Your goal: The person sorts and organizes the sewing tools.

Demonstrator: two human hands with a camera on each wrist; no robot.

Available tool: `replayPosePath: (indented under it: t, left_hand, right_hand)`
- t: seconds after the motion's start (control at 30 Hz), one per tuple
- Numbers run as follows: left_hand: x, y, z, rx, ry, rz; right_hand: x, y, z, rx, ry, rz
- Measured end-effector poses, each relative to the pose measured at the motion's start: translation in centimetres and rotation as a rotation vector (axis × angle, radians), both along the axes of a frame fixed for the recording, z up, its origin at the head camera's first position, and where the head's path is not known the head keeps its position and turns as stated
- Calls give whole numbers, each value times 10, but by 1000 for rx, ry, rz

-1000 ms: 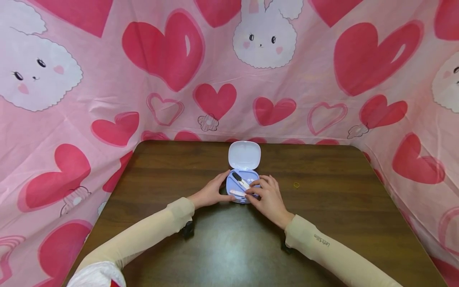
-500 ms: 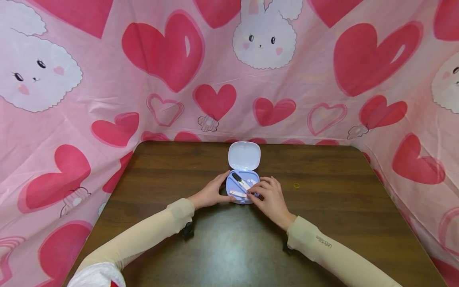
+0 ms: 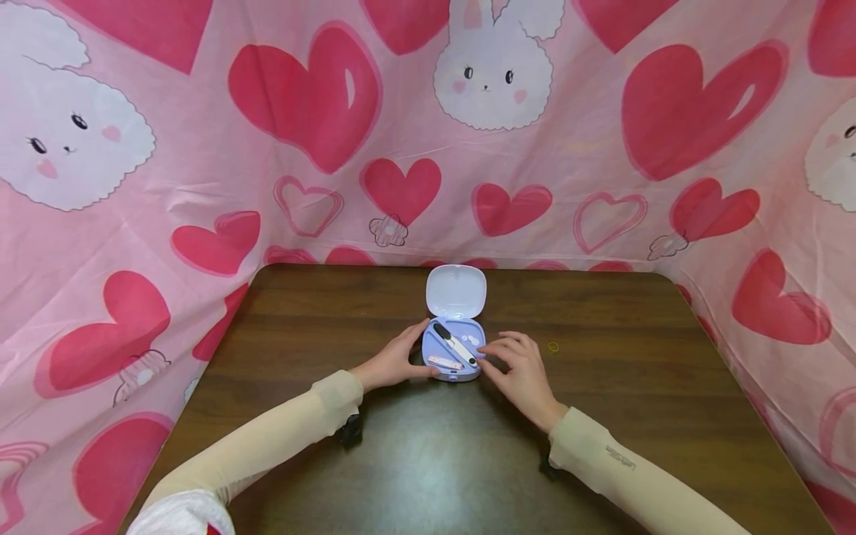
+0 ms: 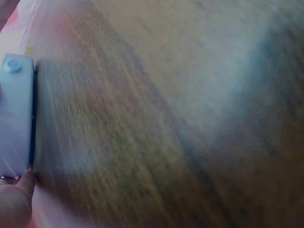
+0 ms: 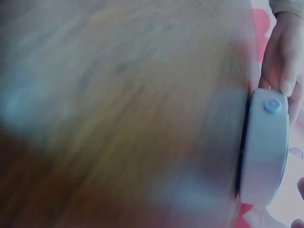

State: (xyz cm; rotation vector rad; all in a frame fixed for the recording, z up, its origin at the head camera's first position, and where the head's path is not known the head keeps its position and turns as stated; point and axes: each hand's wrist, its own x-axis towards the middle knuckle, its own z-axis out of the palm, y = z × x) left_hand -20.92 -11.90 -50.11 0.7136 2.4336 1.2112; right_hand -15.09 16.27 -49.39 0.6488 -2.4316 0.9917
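A lilac case (image 3: 436, 355) stands with its pale lid (image 3: 457, 291) raised at the back. My left hand (image 3: 394, 360) holds its left side, fingers along the side and thumb at the front corner; the left wrist view shows a digit on the case's lower edge. Inside, a slim white tool with black ends (image 3: 460, 348) lies diagonally, its kind unclear. A short white stick with pink marks (image 3: 444, 362) lies in the front compartment, small white pieces (image 3: 470, 339) at the right. My right hand (image 3: 521, 371) hovers at the case's right edge, fingers loosely bent, holding nothing visible.
A small yellow ring, like a rubber band (image 3: 553, 346), lies on the brown wooden table (image 3: 428, 461) right of the right hand. Pink cloth with hearts and rabbits (image 3: 414, 111) hangs behind the table and along both sides.
My right hand has drawn back from over the case to the right, uncovering the front end of the slim white tool. The left hand has stayed put.
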Motion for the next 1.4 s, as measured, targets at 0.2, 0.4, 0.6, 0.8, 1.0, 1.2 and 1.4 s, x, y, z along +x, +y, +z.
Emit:
replayPosePath:
  t: [0.2,0.4,0.6,0.8,1.0,1.2,1.4]
  left_hand:
    - [-1,0,-1,5,-11,3]
    - [0,-1,-1,-4,-6,0]
    - [0,-1,-1,-2,-8,-2]
    - [-1,-1,-2,-1,-3,-4]
    - [0,-1,-1,2,-7,-3]
    - [-1,-1,-2,16,-3,-6]
    - [-1,-1,-2,3,-3,-5]
  right_hand:
    - [4,14,2,-15,-55,-31]
    - [7,31,2,14,-74,-64]
    - [6,50,0,24,-30,-94]
    - [4,71,-3,28,58,-123]
    - [4,90,-3,60,31,-164]
    - [1,106,-3,79,-9,-197]
    - [-4,118,-3,82,-77,-216]
